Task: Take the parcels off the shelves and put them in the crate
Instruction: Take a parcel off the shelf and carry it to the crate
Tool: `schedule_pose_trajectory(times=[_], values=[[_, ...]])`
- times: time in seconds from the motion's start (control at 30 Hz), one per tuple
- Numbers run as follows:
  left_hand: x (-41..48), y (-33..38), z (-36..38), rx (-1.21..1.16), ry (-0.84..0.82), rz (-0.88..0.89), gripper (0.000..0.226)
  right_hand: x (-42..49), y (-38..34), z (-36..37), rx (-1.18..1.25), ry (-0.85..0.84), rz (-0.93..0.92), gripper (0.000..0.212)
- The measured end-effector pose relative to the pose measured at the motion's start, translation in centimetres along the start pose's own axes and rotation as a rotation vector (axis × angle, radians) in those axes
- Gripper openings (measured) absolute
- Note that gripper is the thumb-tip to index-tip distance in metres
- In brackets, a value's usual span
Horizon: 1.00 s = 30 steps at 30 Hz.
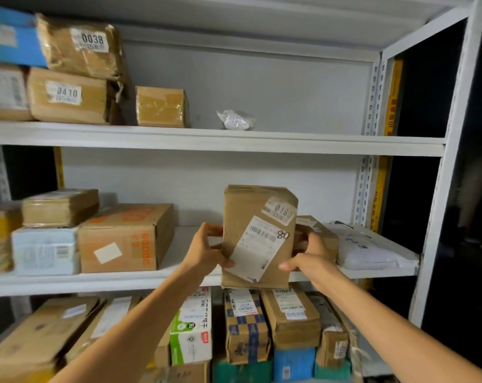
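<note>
In the centre of the frame, a tall brown parcel (257,236) stands upright at the front edge of the middle shelf (179,280), and both hands are on it. I judge the step in hand is to lift this parcel off the shelf, and to do it well the person should keep the box upright, press evenly from both sides, and draw it straight toward the body, so that its lower edge clears the shelf lip and does not catch the boxes on the lowest shelf under it. It should also not push against the smaller brown box (321,236) just behind it on the right, or the white soft bag (369,250) further right. The left hand (206,251) is half closed around the left edge of the parcel, with the thumb on the front face near the white label and the fingers (213,228) curled behind. The right hand (308,257) grips the right edge in the same way, thumb in front and fingers wrapped to the back (they are partly hidden by the box). Both hands hold only this one parcel. The crate is not visible in this view, so I cannot tell where the parcel must go.
</note>
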<state>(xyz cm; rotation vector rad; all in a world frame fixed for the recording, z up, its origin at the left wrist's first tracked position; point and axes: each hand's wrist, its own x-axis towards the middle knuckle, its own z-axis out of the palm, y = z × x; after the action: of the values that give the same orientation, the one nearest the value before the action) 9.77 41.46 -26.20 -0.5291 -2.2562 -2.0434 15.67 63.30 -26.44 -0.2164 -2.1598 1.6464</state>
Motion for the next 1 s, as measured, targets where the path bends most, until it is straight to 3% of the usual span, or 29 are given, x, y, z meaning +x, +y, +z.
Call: schedule_pose_trajectory(times=[0.23,0.4,0.5,0.6,0.7,0.83,0.9,1.0], values=[[-1.3,1.1,-1.1,0.140,0.052,0.152,0.075,-0.1,-0.6,0.5,0.101,-0.038,-0.150,0.055],[-3.3,2.9,0.6,0.311,0.059,0.371,0.079,0.1,-0.9,0.2,0.493,-0.094,-0.034,0.011],[-4.0,4.0,2.0,0.278,0.123,0.458,0.076,0.2,-1.0,0.3,0.494,-0.115,0.010,0.017],[-3.7,4.6,1.0,0.164,0.123,0.428,0.080,-0.1,-2.0,0.3,0.418,-0.116,0.000,0.016],[-2.8,4.2,-0.6,-0.082,0.177,0.249,0.076,-0.5,-3.0,-0.3,0.382,-0.144,-0.042,0.034],[-1.6,3.9,-1.6,-0.431,0.190,-0.051,0.039,-1.6,-3.9,-1.0,0.475,-0.312,-0.119,0.045],[-1.3,3.8,-2.2,-0.478,0.103,-0.121,0.055,-2.0,-4.4,-1.2,0.473,-0.386,-0.162,0.050],[-1.6,4.5,-2.6,-0.462,-0.005,-0.093,0.084,-2.0,-5.4,-1.4,0.384,-0.334,-0.173,0.062]])
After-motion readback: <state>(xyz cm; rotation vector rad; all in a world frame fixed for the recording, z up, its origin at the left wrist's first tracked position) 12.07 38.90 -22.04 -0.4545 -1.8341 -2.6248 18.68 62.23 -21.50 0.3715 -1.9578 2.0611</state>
